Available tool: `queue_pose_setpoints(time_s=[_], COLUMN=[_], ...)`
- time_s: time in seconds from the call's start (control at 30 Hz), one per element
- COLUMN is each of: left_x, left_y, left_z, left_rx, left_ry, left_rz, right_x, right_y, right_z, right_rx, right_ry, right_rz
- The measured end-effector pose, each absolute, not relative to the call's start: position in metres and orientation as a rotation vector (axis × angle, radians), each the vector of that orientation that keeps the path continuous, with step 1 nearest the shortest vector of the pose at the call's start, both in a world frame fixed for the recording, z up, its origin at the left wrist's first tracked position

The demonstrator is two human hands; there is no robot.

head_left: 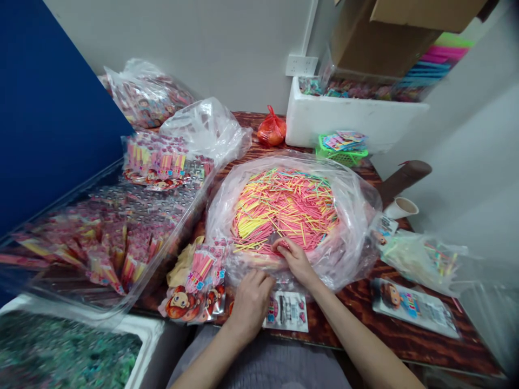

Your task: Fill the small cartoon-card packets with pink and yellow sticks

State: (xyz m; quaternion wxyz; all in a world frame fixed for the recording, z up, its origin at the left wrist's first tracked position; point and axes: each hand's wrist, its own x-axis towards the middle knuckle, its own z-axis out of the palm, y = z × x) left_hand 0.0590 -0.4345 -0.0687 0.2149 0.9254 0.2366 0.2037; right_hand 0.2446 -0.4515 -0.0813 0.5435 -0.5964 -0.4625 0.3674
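Observation:
My right hand (295,259) reaches into a big clear plastic bag (357,216) of pink, yellow and green sticks (284,208), its fingers pinched on a few pink sticks at the near edge of the pile. My left hand (250,300) is curled closed at the table's front edge, over a printed cartoon packet (287,312); what it holds is hidden. A small stack of filled stick packets (198,281) lies just left of my left hand.
A clear tray (101,237) full of filled packets sits to the left, with more bagged packets behind. At the back are a white foam box (348,119), a green basket (343,148) and a red bag (271,129). Empty packets (413,305) and a paper cup (401,207) lie to the right.

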Motion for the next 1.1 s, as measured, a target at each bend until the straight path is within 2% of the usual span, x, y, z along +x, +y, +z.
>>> queue_pose_setpoints(time_s=[0.13,0.47,0.7,1.1], left_x=[0.055,0.064,0.068,0.06], left_y=[-0.426,-0.395,-0.391,-0.398], left_z=[-0.054,-0.05,-0.05,-0.044], left_rx=[2.362,1.739,1.658,1.597], left_ry=[0.674,0.984,1.011,0.995], left_rz=[0.731,0.828,0.812,0.852], right_x=[0.246,0.245,0.252,0.267], right_y=[-0.452,-0.448,-0.443,-0.417], right_z=[-0.081,-0.057,-0.047,-0.07], right_rx=[-1.408,-1.395,-1.349,-1.562], right_ry=[-1.082,-1.09,-1.06,-1.363], right_rz=[0.887,0.854,0.881,0.961])
